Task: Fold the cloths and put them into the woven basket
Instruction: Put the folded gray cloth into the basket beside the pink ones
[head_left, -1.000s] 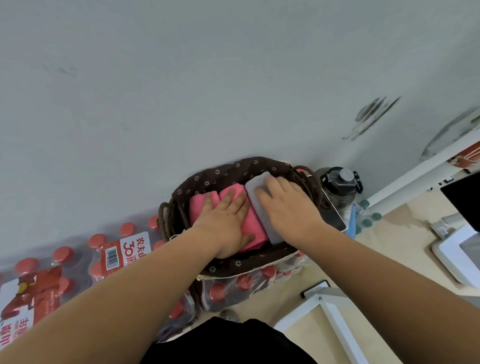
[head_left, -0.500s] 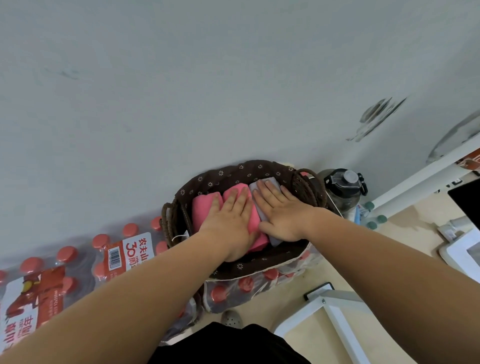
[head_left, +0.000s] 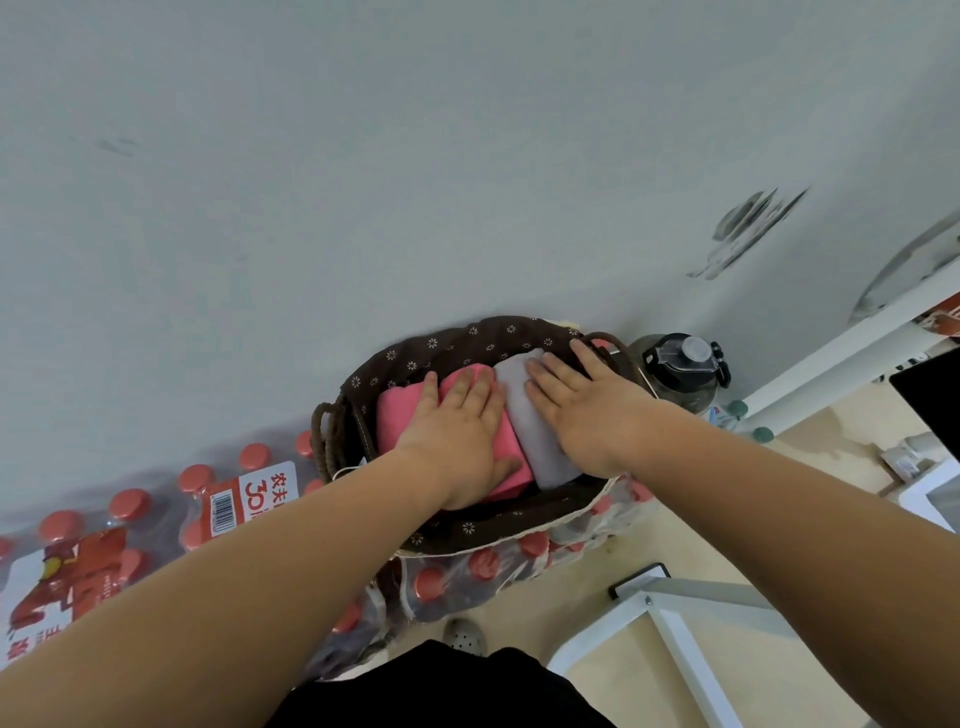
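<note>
1. The woven basket (head_left: 415, 535), lined in brown flowered fabric, holds a folded pink cloth (head_left: 400, 421) beside a folded grey cloth (head_left: 535, 441).
2. The left hand (head_left: 457, 441) presses flat on the pink cloth, fingers straight.
3. The right hand (head_left: 597, 410) lies flat on the grey cloth, fingers spread.
4. The basket rests on packs of red-capped bottles (head_left: 483, 566).

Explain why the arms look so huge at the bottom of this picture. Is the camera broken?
Head view: not broken; its wide-angle lens stretches the edges, so the forearms swell while the left hand and right hand in the woven basket look small. Head view: light is soft and even, without glare.
</note>
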